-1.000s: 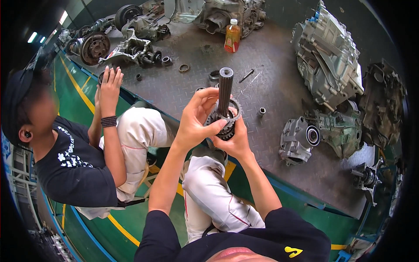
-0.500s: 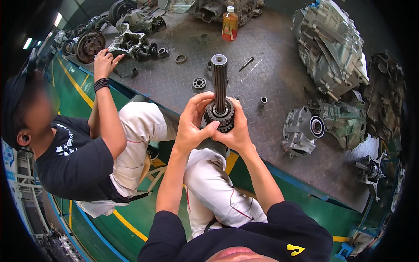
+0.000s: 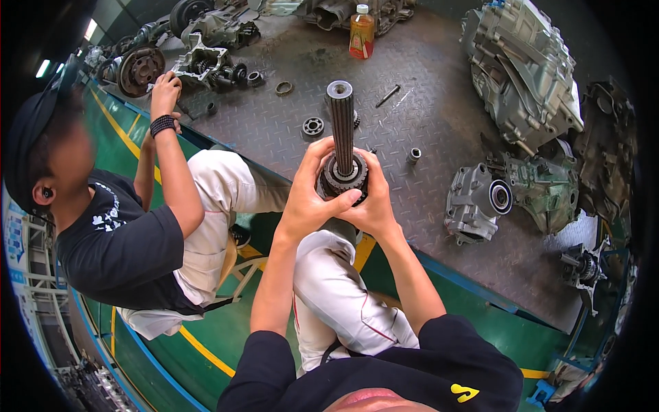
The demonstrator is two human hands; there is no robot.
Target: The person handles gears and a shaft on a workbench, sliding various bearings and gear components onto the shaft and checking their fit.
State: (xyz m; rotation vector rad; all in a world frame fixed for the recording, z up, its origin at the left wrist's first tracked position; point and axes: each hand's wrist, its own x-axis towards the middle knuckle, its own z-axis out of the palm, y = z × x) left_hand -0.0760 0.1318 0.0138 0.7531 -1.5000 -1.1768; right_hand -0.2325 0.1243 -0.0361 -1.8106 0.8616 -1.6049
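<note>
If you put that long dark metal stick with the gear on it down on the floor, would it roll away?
The dark splined steel shaft with its toothed gear looks solid, so probably heavy; the left hand and right hand both grip it. Lying down, it would likely roll in a curve, its gear end being wider. It seems stiff, and perhaps oily.

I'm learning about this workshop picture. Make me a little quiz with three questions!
1. True or false: both hands, left hand and right hand, hold the shaft.
2. What ring-shaped part sits on the shaft between the hands? A) gear B) bottle C) bolt
3. What orange thing stands at the far edge of the metal floor?

Key:
1. True.
2. A, the gear.
3. A bottle.
</note>
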